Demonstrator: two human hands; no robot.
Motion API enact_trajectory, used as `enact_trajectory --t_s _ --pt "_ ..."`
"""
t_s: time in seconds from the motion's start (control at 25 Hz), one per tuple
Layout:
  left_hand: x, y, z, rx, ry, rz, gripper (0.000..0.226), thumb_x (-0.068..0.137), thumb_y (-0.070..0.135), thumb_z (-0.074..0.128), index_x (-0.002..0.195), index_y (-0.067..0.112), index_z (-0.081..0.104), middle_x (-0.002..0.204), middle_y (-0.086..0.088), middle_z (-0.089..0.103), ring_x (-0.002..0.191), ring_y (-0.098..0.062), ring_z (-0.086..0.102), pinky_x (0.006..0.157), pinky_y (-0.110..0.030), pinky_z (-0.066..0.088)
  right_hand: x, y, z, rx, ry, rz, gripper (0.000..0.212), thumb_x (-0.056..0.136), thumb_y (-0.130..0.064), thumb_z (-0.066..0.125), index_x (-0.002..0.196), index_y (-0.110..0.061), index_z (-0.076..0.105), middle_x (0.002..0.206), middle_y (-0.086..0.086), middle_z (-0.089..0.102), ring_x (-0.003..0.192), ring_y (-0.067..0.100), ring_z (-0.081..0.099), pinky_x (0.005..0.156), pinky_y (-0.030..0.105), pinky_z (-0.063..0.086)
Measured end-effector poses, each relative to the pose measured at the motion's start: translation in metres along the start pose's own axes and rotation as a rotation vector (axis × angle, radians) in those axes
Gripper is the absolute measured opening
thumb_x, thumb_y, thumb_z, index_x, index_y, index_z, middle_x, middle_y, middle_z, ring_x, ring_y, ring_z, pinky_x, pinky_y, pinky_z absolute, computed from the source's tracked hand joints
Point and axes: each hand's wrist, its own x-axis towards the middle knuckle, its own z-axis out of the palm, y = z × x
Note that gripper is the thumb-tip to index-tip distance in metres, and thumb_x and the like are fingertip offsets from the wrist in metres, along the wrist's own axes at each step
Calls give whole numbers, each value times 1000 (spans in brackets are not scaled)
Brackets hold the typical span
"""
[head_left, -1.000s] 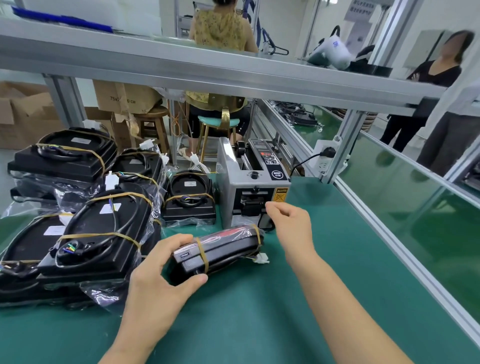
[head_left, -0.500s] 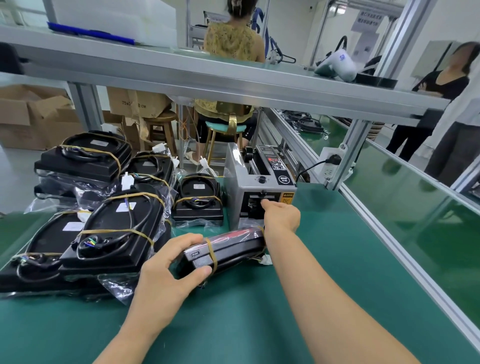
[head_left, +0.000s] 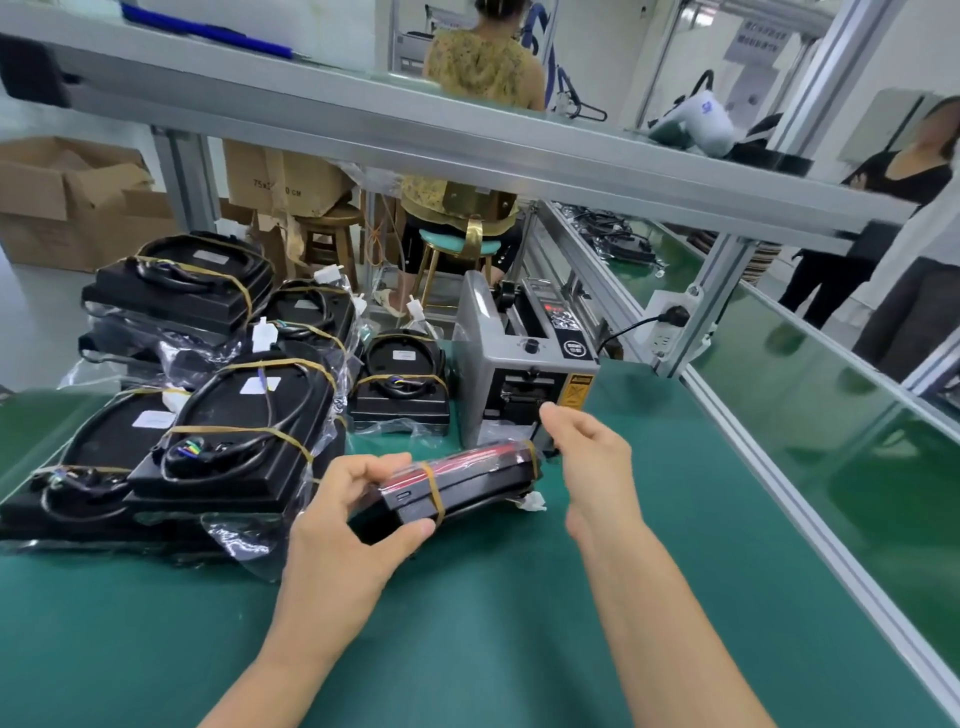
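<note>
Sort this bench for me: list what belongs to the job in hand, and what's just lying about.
In the job:
- left hand, gripping the bagged black unit
- right hand, fingertips at the mouth of the tape dispenser

Lying about:
- stacked black units, left of the work
- cardboard boxes on the floor behind
- wooden stool
</note>
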Motion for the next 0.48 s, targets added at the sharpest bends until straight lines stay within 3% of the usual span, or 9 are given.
enact_trajectory --t_s 0.12,0.2,0.36,0.48 --pt "1 1 1 -9 -10 -7 52 64 3 84 98 33 58 112 21 68 108 1 61 95 -25 40 28 2 14 -13 153 65 8 89 -12 66 87 -17 71 85 -11 66 82 5 58 78 22 41" --pt "1 1 1 -11 -16 -7 52 64 4 84 96 34 58 111 21 68 108 2 61 93 -19 44 43 6 25 -33 229 79 9 88 -9 66 94 -12 73 89 -3 66 85 15 58 77 25 42" --pt "1 0 -1 -30 -23 7 55 63 -1 84 93 36 58 110 19 69 107 1 62 93 -9 41 62 9 34 -76 300 57 9 84 -14 72 77 -18 68 82 0 67 78 18 60 71 27 43" --pt "3 -1 0 -27 -25 4 54 63 0 84 92 37 58 109 19 69 106 1 63 91 -7 41 69 5 35 -109 290 113 23 82 -14 74 64 -16 59 64 -3 57 60 16 52 54 24 40"
